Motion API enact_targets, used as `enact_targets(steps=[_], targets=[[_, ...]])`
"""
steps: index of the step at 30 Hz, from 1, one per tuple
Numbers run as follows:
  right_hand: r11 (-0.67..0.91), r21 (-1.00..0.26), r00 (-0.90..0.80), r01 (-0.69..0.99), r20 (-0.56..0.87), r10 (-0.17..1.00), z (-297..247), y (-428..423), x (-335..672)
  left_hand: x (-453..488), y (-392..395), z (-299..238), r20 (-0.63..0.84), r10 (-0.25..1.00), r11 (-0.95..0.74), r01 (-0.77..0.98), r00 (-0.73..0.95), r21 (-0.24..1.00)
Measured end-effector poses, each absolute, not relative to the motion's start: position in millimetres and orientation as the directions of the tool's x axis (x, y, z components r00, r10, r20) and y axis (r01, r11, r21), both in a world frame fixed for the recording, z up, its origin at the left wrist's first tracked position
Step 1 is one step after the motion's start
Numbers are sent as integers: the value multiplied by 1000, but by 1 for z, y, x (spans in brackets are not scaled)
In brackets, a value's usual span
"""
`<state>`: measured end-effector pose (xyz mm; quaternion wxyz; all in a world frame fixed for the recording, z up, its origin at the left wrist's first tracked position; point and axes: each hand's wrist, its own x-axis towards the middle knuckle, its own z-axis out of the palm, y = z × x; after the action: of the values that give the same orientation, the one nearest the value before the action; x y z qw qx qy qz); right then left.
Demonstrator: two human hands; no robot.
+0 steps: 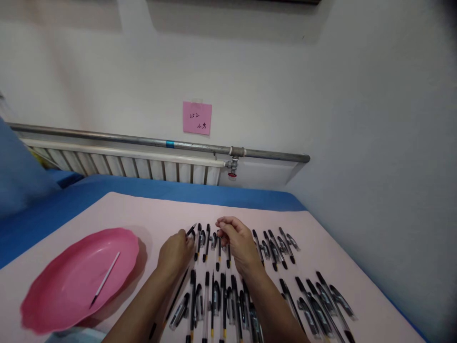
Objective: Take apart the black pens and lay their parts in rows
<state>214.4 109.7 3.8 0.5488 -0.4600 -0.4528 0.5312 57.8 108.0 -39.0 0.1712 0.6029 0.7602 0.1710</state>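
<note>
My left hand [177, 251] is closed around a pen [192, 229], whose dark, pointed end sticks out up and to the right. Most of that pen is hidden by the fingers. My right hand [238, 240] is raised just to the right, thumb and fingertips pinched together; whatever they hold, if anything, is too small to make out. Under and between the hands lies a row of black pens [207, 243] with loose clear-and-black caps [202, 238] among them. A nearer row of pens [193, 305] and caps [178, 312] lies between my forearms.
At the left stands a pink scalloped tray [43, 305] with a white refill [104, 280] in it. More pens and caps [323, 305] lie to the right on the pale pink tabletop [153, 209]. Behind are a radiator [143, 167], a pipe with a valve, and the wall.
</note>
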Motion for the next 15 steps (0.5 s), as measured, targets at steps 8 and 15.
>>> enact_targets(steps=[8, 15], targets=[[22, -990, 15, -138, 20, 1000, 9, 105, 211, 50, 107, -37, -77, 969, 239, 812, -235, 533], [-32, -999, 26, 5, -31, 999, 5, 107, 211, 62, 101, -15, -10, 999, 25, 524, -30, 851]])
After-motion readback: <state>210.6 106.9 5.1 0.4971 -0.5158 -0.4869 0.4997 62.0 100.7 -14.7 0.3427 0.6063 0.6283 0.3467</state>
